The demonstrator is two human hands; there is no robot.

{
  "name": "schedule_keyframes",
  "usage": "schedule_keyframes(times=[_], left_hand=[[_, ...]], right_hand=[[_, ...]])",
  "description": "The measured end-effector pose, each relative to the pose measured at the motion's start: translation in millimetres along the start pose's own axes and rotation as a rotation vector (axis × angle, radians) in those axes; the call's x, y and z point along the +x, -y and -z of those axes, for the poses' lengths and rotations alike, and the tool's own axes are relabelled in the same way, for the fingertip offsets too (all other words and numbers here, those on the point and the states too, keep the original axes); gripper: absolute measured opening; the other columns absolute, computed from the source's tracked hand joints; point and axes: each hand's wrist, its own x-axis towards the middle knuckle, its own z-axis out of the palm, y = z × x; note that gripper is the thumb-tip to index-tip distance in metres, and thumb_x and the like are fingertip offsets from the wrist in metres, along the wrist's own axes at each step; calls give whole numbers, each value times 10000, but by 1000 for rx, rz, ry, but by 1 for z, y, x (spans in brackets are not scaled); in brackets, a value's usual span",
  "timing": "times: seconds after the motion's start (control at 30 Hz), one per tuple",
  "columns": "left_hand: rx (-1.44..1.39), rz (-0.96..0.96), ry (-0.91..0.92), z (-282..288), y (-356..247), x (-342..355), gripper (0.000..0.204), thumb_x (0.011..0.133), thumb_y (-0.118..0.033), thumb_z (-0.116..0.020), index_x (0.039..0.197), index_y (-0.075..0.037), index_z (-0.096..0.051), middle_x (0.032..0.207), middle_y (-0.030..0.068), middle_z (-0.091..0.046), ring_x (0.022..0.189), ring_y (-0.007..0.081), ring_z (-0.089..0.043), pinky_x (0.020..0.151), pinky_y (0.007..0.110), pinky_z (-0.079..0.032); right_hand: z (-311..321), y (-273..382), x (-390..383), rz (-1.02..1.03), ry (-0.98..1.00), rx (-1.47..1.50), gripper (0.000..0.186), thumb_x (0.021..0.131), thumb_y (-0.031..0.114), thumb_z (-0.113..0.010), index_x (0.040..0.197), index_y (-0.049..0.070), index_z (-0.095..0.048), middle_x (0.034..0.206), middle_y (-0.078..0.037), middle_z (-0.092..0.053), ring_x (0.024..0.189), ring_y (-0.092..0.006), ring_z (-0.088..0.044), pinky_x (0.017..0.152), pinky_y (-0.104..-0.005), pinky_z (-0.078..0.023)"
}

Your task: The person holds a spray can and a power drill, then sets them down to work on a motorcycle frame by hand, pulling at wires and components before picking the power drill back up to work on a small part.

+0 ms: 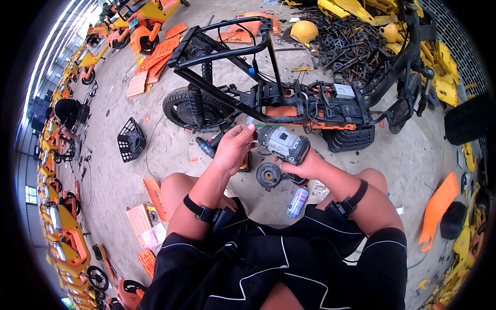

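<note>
A grey and black cordless power tool (283, 143) lies level in my right hand (306, 164), whose fingers wrap its handle. Its nose points left, toward my left hand (235, 147). The fingers of that hand are pinched together right at the tool's front end; what sits between them is too small to make out. Just beyond stands a stripped black scooter frame (227, 51) with its rear wheel (194, 108) on the left. Below the tool a round dark metal part (268, 175) rests on the floor. Another cordless tool (207, 145) lies partly behind my left wrist.
A spray can (297, 202) lies between my knees. To the left sits a black basket (131, 139). Orange panels (137, 225) lie beside my left leg, another panel (438, 209) at far right. Behind the frame are a heap of dark metal parts (351, 49) and a yellow helmet-like shell (304, 32). A person (70, 113) crouches at far left.
</note>
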Motion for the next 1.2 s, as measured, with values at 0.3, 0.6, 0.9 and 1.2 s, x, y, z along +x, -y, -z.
schedule_keyframes(times=[0.3,0.6,0.9,1.2], left_hand=[[-10,1,15,5,1,1,231,1008,-310,-655,1004,-80,-633,947,12,-637,892,123,-575,860,335,-448],[5,0,33,-2,3,-1,243,1009,-309,-652,1013,-68,-631,967,33,-653,919,140,-590,872,333,-450],[20,27,98,-11,2,-8,238,1006,-306,-655,1007,-69,-633,937,18,-632,875,129,-568,870,332,-455],[50,0,139,-9,11,-8,248,1013,-305,-642,1029,-58,-634,968,37,-648,904,150,-578,889,342,-462]], right_hand=[[0,0,-1,-3,3,20,470,793,54,-716,1254,29,-623,1039,-51,-736,972,-141,-690,893,-329,-549],[1,3,-17,-19,-36,25,422,793,51,-705,1210,26,-645,1040,-55,-738,980,-144,-692,897,-324,-548],[0,9,-33,-9,-57,-15,416,791,50,-703,1203,24,-648,1042,-54,-740,984,-150,-692,910,-329,-542],[-4,6,-45,-19,-76,25,438,796,54,-707,1228,29,-637,1048,-42,-740,983,-133,-688,908,-316,-541]])
